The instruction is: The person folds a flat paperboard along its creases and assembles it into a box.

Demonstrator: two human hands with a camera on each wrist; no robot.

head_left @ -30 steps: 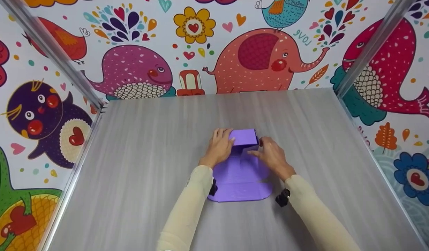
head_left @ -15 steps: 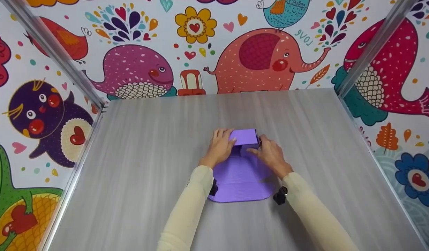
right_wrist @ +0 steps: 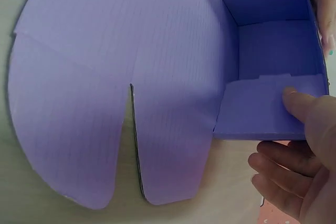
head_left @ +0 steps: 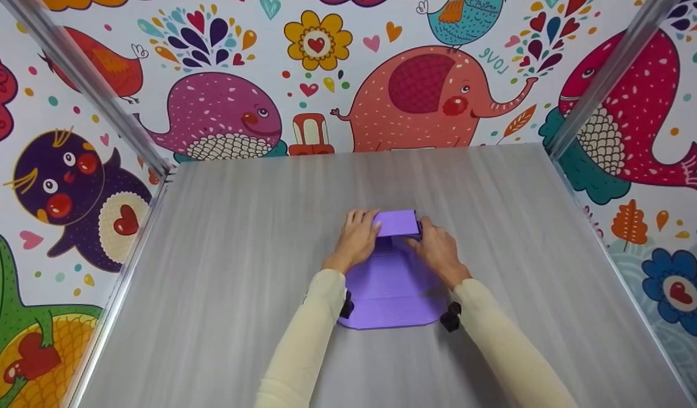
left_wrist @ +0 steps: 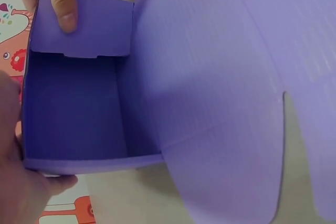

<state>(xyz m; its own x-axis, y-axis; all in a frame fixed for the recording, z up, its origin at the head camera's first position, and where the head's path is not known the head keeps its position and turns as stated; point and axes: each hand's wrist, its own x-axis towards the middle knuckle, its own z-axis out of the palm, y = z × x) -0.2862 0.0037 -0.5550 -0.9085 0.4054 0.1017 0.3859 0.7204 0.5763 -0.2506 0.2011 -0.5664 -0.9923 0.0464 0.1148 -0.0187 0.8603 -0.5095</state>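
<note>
Box (head_left: 394, 270): purple corrug cardbd, part-folded; R hand (head_left: 438, 248) pinches flap (left_wrist: 102, 30); L hand (head_left: 355, 239), straight-fingered, touches wall (left_wrist: 105, 165).

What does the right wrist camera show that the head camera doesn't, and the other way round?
Only the right wrist view looks deep into the purple box and shows a small tab on the flap where the right hand's thumb rests.

Only the head view shows the pale sleeves, the black wrist pieces and the penguin picture on the wall.

Both show the box, its wide panel, the left hand, the right hand and part of the table.
</note>
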